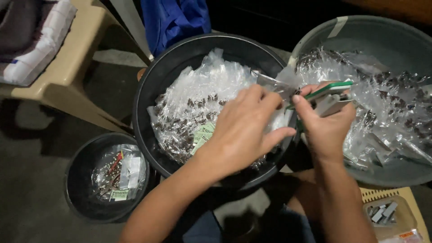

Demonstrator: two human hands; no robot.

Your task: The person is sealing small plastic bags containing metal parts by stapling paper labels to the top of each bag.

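Over the black basin [157,85] of small plastic bags, the left hand [245,130] is hovering palm down, its fingers pinching a clear bag [273,83]. Beside it, the right hand [326,123] is gripping a green-handled stapler [326,94], closed around it, at the bag's edge.

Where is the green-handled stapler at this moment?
In the head view, right of centre: the green-handled stapler is in the right hand, between the black basin and grey basin.
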